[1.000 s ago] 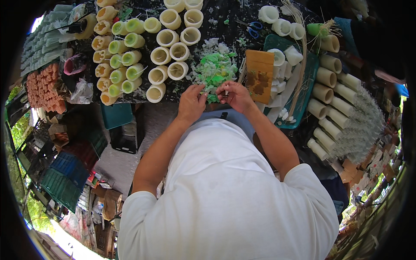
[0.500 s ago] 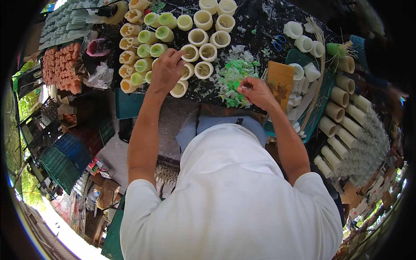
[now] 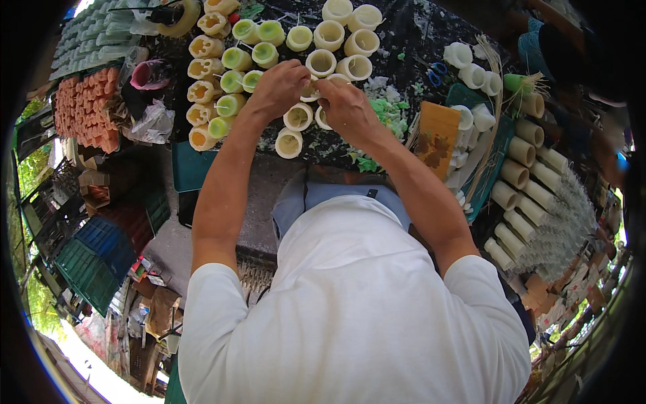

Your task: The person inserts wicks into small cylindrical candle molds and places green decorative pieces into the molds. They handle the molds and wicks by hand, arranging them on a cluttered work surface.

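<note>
My left hand (image 3: 281, 89) and my right hand (image 3: 348, 111) meet over a hollow cream candle shell (image 3: 309, 91) on the dark table. Both sets of fingertips are pinched together just above its rim; whatever lies between them is too small to make out. More hollow cream shells stand around, such as one (image 3: 298, 117) below my fingers and one (image 3: 321, 62) above. To the left are candles filled with green wax (image 3: 237, 58), several with pale wicks sticking up. Green and white wax scraps (image 3: 390, 113) lie right of my right hand.
Scalloped cream shells (image 3: 202, 91) line the left side. On the right are blue-handled scissors (image 3: 436, 73), an orange-brown slab (image 3: 436, 138), a green tray (image 3: 494, 168) with white pieces, and rows of cream cylinders (image 3: 515, 172). Pink blocks (image 3: 86, 111) are stacked far left.
My right hand has moved left from the wax scraps to the cream shells, beside my left hand. My left hand has shifted slightly right and up.
</note>
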Demonstrator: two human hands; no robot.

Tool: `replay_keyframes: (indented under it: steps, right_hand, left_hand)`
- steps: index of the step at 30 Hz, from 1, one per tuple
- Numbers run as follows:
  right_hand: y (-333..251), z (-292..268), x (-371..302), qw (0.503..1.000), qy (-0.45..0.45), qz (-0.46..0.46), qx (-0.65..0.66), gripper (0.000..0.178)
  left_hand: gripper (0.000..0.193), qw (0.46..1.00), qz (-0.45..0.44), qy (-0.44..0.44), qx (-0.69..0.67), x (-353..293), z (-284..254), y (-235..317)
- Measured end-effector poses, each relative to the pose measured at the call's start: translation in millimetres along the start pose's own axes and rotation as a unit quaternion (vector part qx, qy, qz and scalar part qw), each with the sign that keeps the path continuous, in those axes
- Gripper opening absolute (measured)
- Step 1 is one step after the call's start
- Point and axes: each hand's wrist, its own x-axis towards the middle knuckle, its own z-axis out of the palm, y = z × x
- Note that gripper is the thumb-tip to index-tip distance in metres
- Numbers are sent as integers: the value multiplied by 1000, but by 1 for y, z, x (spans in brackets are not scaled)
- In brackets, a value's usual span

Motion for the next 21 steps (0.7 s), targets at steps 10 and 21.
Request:
replay_keyframes:
  steps: [10,21]
  right_hand:
    - [0,-5,-5,985,34,138,100,23]
    - [117,-31,-168,936,-102,300,-152,31]
  left_hand:
    - [11,999,-21,-39,-12,-3,-4,-2]
    - [17,966,-113,-21,-231,-55,-6,112]
